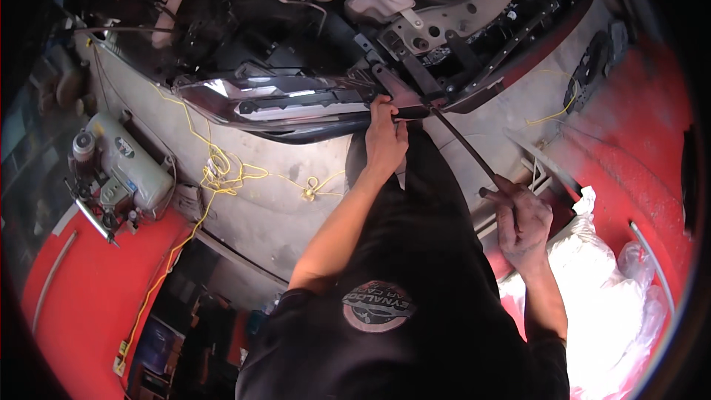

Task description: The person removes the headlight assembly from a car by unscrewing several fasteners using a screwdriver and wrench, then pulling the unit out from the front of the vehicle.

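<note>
Before the glossy headlight (296,96), the right hand (523,224) clasps a slim rod (466,143), the left hand (386,141) unclear in grip.

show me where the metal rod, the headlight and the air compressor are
Metal rod (465,142): head view, middle of its shaft
Headlight (296,102): head view, middle of its front
Air compressor (139,164): head view, side of its tank

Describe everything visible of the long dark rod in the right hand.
The rod is long, thin and straight, dark and apparently metal. It slants up and leftward from the right hand, which grips its lower part, to the car's front, just right of the headlight. What its tip touches is unclear.
</note>
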`<action>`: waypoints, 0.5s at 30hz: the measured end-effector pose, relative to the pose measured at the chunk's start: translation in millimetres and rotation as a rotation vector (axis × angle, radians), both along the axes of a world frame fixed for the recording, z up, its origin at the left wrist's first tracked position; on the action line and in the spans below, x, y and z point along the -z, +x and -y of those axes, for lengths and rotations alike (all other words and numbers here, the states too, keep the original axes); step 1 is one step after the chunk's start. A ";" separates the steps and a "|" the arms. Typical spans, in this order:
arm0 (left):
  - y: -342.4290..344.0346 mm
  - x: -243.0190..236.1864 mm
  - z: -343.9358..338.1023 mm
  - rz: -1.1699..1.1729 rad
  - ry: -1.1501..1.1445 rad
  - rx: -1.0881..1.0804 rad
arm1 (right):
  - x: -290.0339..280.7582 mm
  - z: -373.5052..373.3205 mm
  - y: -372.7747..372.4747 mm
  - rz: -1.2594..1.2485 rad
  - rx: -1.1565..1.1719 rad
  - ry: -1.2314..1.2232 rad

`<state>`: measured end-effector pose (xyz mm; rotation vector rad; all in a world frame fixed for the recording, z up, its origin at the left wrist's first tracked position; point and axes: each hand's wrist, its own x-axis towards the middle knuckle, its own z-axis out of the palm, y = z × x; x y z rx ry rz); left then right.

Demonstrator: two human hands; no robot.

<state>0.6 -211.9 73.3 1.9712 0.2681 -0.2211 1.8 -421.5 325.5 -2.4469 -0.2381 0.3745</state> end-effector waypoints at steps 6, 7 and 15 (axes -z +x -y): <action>6.7 -0.2 2.7 -0.103 -0.094 -0.094 | 24.4 -8.2 18.8 0.196 -0.093 0.029; 5.7 3.7 5.3 -0.104 -0.101 -0.119 | 24.9 -7.3 24.9 0.183 -0.106 0.037; 16.2 -16.4 19.8 -0.174 -0.045 -0.256 | 11.1 9.9 72.3 0.075 -0.357 0.068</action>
